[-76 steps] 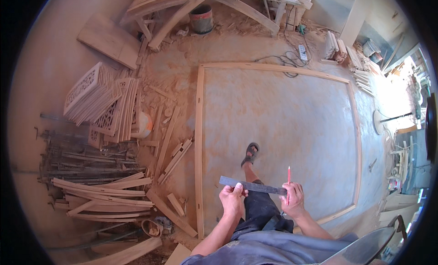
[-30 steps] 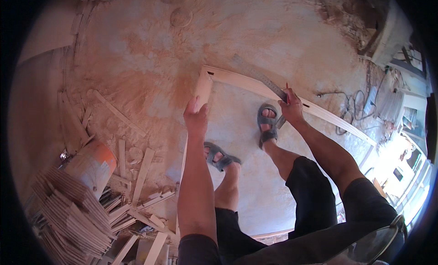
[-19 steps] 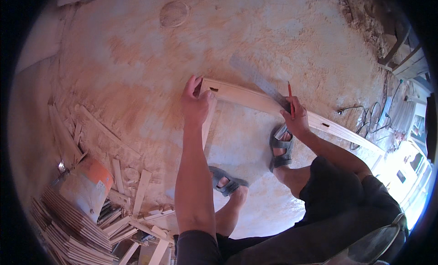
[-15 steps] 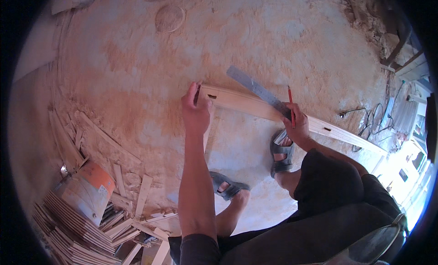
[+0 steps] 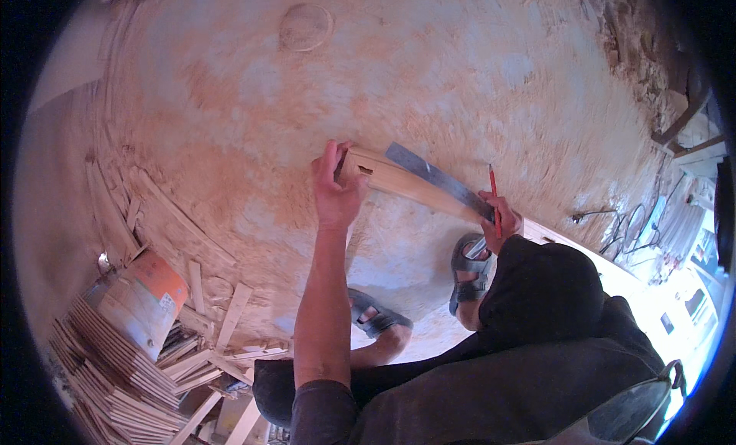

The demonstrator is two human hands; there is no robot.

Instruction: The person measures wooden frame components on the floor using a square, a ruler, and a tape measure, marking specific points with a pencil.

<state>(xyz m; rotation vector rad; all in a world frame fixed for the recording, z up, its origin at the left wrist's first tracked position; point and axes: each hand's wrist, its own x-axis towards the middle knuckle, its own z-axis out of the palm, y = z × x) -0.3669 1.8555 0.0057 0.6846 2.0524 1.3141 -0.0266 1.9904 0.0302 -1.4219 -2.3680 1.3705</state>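
Note:
A long pale wooden rail (image 5: 414, 188) with a small slot near its left end runs away to the right. My left hand (image 5: 337, 196) is closed around that left end, fingers over the far side. Another narrow wooden piece shows partly below this hand. My right hand (image 5: 504, 221) grips a metal square, whose flat grey blade (image 5: 437, 177) slants up to the left along the rail's far edge. A short shiny part of the square sticks out below the hand. Tucked between the same fingers is a red pencil (image 5: 494, 192), its tip pointing away from me.
My sandalled feet (image 5: 469, 272) stand just below the rail on a dusty floor. At lower left are a white and orange bucket (image 5: 146, 299), stacked wooden strips (image 5: 115, 368) and scattered offcuts. Dark cables (image 5: 632, 223) lie at the right.
The square's blade has come down closer to the rail and lies more nearly along it. My right hand has shifted slightly toward me, and my right knee now covers more of the rail.

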